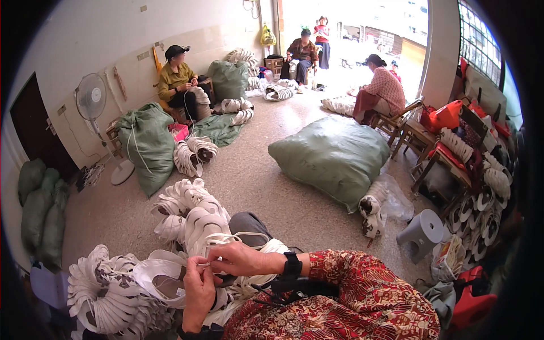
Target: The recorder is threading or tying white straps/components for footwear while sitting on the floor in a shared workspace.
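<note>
Sacks (39, 209), dark green and stuffed, lean against the wall at my far left, with a standing fan (92, 97) behind them. Nearer me, stacks of white shoe uppers (107, 294) fan out over the floor by my left knee. My left hand (199, 294) rises from the lower edge and holds one white upper (158, 272) just in front of my lap; its fingers (195, 267) are pressed together, pinching the upper's edge. My right hand (241, 259) reaches across from the right, a black wristband (292, 264) on it, and its fingertips meet the left ones on the same edge, pinching something too small for me to tell. Farther right a big green sack (331, 158) lies flat on the floor, then a grey plastic stool (424, 231). Three seated people work at the back.
</note>
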`<state>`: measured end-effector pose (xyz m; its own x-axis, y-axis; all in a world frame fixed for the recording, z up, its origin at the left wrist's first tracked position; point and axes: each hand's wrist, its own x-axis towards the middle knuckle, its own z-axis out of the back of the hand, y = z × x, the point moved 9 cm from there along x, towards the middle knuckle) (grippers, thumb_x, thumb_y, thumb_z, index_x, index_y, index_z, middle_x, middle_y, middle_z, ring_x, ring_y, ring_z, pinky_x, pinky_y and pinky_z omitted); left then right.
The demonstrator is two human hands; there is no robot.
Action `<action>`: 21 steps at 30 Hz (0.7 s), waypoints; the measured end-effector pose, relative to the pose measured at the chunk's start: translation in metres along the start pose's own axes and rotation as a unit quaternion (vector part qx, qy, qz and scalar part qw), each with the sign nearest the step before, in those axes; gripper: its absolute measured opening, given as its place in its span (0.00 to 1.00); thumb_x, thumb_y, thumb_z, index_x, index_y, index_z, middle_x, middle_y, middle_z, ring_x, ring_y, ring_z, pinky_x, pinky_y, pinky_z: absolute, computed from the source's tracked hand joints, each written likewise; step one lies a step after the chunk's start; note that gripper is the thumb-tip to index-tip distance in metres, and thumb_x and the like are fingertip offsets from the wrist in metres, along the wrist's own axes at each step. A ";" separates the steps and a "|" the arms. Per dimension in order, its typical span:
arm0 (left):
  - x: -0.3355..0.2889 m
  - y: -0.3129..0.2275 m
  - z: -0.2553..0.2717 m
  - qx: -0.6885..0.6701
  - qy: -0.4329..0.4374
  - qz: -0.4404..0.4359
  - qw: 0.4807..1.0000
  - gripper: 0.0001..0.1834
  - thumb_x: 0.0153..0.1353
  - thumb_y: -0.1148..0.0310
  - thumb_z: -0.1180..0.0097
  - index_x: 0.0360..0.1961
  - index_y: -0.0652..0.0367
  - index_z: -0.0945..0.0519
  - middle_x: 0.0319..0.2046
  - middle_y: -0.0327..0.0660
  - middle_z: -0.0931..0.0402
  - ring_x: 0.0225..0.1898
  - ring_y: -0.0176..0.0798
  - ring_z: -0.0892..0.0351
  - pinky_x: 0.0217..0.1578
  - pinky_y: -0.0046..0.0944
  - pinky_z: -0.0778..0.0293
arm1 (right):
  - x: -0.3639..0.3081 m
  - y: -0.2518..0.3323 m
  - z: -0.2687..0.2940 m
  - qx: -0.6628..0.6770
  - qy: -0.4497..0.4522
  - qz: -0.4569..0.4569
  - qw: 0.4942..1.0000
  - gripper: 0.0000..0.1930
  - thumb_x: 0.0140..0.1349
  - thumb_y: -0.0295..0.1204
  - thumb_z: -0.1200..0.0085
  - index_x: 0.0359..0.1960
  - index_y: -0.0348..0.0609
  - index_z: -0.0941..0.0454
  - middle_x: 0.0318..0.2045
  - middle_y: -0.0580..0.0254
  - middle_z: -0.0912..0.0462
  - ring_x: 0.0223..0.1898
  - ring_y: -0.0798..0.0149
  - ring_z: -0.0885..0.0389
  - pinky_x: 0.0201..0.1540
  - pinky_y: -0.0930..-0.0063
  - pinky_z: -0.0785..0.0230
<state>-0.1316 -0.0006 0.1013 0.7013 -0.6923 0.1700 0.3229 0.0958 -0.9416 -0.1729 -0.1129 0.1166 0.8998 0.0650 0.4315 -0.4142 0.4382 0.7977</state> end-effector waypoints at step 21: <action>-0.003 -0.016 0.009 0.120 -0.053 -0.092 0.987 0.07 0.68 0.78 0.47 0.42 0.67 0.17 0.27 0.43 0.18 0.28 0.34 0.17 0.32 0.33 0.24 | -0.016 0.007 0.003 -0.105 -0.001 0.045 0.993 0.11 0.64 0.34 0.44 0.35 0.38 0.28 0.25 0.47 0.22 0.30 0.41 0.21 0.32 0.52 0.31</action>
<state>-0.1333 0.0064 0.1188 0.6756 -0.6361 0.3728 0.5832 0.1517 -0.7980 -0.1908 -0.1132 0.1167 0.8598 0.1115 0.4983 -0.4558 0.6074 0.6506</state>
